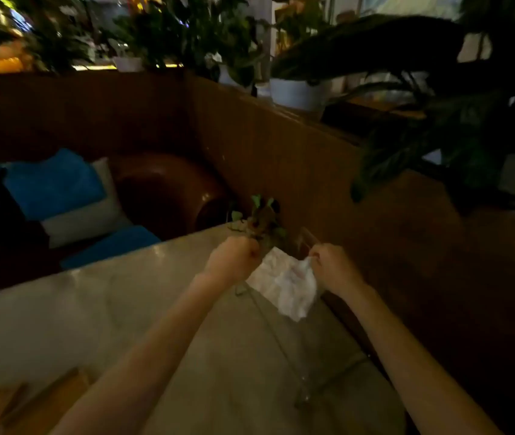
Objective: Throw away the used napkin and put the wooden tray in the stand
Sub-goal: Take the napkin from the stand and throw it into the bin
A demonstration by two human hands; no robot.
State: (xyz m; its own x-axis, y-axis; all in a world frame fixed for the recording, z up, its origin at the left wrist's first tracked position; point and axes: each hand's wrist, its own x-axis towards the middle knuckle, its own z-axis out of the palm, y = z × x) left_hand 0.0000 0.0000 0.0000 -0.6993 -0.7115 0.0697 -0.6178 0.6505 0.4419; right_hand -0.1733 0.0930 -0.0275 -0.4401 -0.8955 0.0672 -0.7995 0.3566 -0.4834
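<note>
A crumpled white napkin (pixel 284 284) hangs over the far right part of the pale table (pixel 93 309). My right hand (pixel 331 265) pinches its upper right corner. My left hand (pixel 234 257) is a closed fist right beside the napkin's upper left corner; I cannot tell whether it grips that corner. Under the napkin a thin wire stand (pixel 281 343) runs along the table toward me. The edge of a wooden tray (pixel 20 403) shows at the bottom left corner, away from both hands.
A small leafy plant (pixel 259 218) stands just beyond my hands at the table's far corner. A wooden partition (pixel 328 183) runs along the right side, topped with potted plants (pixel 300 92). To the left is a bench with blue and white cushions (pixel 58 189).
</note>
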